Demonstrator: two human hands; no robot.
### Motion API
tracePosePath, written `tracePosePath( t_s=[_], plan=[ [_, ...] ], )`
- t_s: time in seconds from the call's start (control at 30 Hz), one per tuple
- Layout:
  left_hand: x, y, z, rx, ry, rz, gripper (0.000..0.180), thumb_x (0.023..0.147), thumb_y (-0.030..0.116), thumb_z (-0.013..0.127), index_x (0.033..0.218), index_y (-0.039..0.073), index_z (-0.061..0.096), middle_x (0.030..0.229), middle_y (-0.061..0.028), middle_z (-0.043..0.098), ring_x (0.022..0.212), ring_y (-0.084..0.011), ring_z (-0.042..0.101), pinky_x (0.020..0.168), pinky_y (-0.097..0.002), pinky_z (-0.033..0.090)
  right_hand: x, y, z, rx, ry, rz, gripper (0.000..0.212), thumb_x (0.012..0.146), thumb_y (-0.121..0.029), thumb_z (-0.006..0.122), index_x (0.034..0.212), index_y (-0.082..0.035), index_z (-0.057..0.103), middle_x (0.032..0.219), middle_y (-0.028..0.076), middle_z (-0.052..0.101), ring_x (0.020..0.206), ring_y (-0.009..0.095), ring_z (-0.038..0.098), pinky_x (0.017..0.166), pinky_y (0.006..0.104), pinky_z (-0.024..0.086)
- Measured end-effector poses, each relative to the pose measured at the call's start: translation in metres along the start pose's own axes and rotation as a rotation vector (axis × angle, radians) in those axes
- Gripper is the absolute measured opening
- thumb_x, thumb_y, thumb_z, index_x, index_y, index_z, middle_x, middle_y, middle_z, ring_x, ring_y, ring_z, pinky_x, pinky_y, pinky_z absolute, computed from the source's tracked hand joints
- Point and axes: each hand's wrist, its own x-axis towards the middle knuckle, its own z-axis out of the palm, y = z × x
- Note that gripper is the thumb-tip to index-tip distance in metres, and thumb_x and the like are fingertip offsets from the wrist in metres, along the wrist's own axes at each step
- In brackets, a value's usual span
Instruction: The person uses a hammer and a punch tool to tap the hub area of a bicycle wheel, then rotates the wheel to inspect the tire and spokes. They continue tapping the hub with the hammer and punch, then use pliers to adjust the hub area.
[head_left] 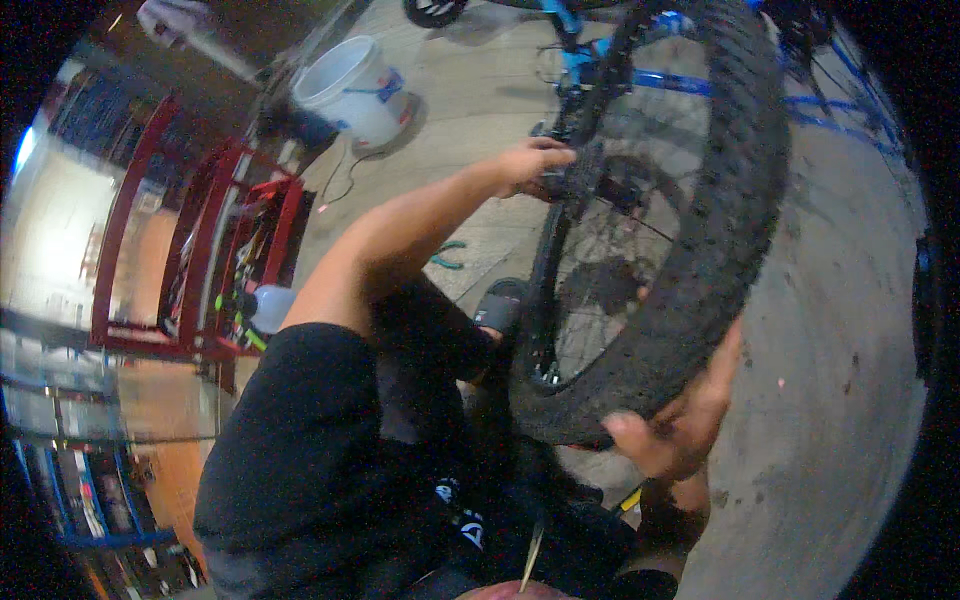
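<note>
A bicycle wheel with a wide, knobby black tire [735,170] stands tilted in front of me, its thin spokes and dark hub inside the rim. My right hand [675,435] grips the tire's lower right part, thumb on the near side and fingers around the far side. At the wheel's left side, my left hand [535,167] is closed on a dark part next to the rim; the wheel hides its fingertips, so I cannot make out what it holds. Behind the wheel runs a bright blue bike frame [575,60].
A white bucket [350,85] stands on the concrete floor at the far left. Nearer, a red tool cart [190,250] holds tools and a bottle. Teal-handled pliers [447,257] lie on the floor by my sandalled foot [500,305]. Blue tubing [840,115] is at the far right.
</note>
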Motion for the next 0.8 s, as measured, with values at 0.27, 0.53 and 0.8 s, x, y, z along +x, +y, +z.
tracePosePath(
  t_s=[0.27, 0.53, 0.8],
  plan=[
    [0.034, -0.031, -0.010, -0.160, -0.061, 0.037, 0.047, 0.089, 0.034, 0.059, 0.125, 0.010, 0.043, 0.116, -0.0147, 0.054, 0.098, -0.0288, 0.060, 0.076, -0.0491, 0.055, -0.006, 0.011, 0.002, -0.151, -0.143, -0.047, 0.117, 0.061, -0.013, 0.075, 0.149, -0.008, -0.003, 0.134, 0.026, 0.040, 0.115, 0.030, 0.053, 0.096, 0.0424, 0.048],
    [0.004, -0.016, 0.010, -0.124, 0.063, 0.014, 0.040, 0.086, 0.029, 0.058, 0.120, 0.011, 0.047, 0.107, -0.0119, 0.057, 0.093, -0.0284, 0.062, 0.076, -0.0494, 0.054, -0.022, 0.009, -0.006, -0.329, -0.339, -0.070, 0.124, 0.064, -0.011, 0.075, 0.145, -0.010, -0.019, 0.137, 0.032, 0.034, 0.119, 0.038, 0.051, 0.099, 0.0483, 0.045],
    [-0.009, -0.015, 0.004, -0.147, 0.077, 0.011, 0.038, 0.087, 0.028, 0.055, 0.118, 0.009, 0.046, 0.108, -0.0129, 0.058, 0.090, -0.0278, 0.064, 0.071, -0.0476, 0.056, -0.034, 0.018, -0.003, -0.168, -0.413, 0.064, 0.124, 0.067, -0.009, 0.075, 0.143, -0.004, -0.023, 0.135, 0.031, 0.035, 0.120, 0.037, 0.049, 0.102, 0.0460, 0.041]
  ],
)
